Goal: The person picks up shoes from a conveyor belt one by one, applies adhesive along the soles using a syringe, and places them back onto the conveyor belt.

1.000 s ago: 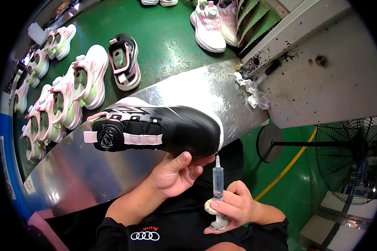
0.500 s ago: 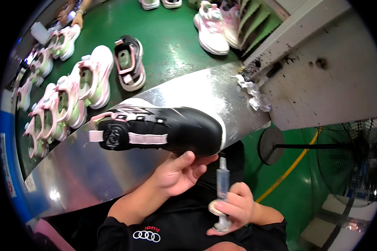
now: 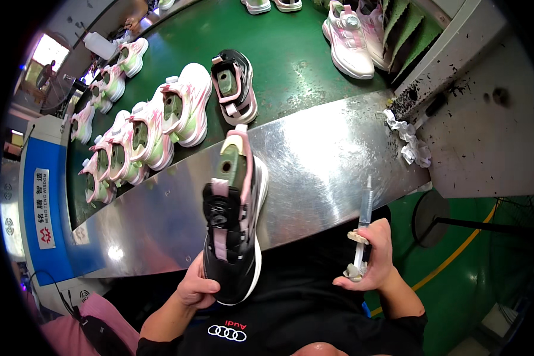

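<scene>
My left hand [image 3: 198, 287] is closed around the toe of a black shoe with pink straps and a white sole [image 3: 234, 261]. The shoe's toe points toward me and its heel lies away, over the steel ledge [image 3: 314, 154]; a green insert shows in its opening. To the right, my right hand [image 3: 376, 254] grips a clear syringe [image 3: 366, 207], nozzle up, apart from the shoe. The thumb is stretched out beside the plunger end. Part of the syringe is hidden by the fingers.
Beyond the ledge, a green surface [image 3: 285, 71] carries another black shoe [image 3: 250, 95] and a row of pink, white and green shoes [image 3: 194, 107]. A pale pink pair [image 3: 347, 47] stands far right. Crumpled white paper [image 3: 410, 142] lies by a stained panel [image 3: 480, 130].
The shoe has swung from lying crosswise, toe right, to toe toward me. My left hand now grips its toe. The syringe has moved away from the shoe to the right. The view has shifted left.
</scene>
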The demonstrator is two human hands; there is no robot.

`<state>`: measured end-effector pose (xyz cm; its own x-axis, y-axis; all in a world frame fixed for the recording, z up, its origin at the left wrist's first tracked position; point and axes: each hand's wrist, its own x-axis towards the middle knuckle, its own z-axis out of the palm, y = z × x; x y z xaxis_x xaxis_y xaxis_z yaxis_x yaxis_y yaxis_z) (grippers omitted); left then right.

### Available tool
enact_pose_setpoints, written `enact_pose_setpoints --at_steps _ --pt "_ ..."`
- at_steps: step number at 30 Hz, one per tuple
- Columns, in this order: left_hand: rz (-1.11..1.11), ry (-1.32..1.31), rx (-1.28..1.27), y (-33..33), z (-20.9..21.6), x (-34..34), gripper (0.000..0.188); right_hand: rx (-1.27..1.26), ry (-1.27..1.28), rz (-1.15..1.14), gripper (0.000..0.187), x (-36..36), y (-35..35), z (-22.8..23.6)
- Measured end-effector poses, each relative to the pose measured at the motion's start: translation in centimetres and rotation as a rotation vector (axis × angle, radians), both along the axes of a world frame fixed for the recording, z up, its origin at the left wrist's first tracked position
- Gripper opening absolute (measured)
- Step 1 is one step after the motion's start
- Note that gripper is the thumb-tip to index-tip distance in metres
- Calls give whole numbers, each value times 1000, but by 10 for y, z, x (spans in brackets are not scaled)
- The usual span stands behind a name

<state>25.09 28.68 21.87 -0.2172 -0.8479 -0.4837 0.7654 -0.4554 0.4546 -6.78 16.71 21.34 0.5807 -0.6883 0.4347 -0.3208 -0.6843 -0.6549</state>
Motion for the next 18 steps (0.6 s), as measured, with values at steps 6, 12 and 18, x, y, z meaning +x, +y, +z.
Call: enact_pose_setpoints --at_steps 6,12,18 --pt "0 -76 -237 -148 -3 -35 64 69 23 -22 85 -1 -4 -7" --pt "-87 -150 -217 -254 -35 -62 40 106 102 -12 86 -1 -9 4" --pt "236 -696 -488 -210 -55 4 44 75 225 -5 83 -5 -18 9"
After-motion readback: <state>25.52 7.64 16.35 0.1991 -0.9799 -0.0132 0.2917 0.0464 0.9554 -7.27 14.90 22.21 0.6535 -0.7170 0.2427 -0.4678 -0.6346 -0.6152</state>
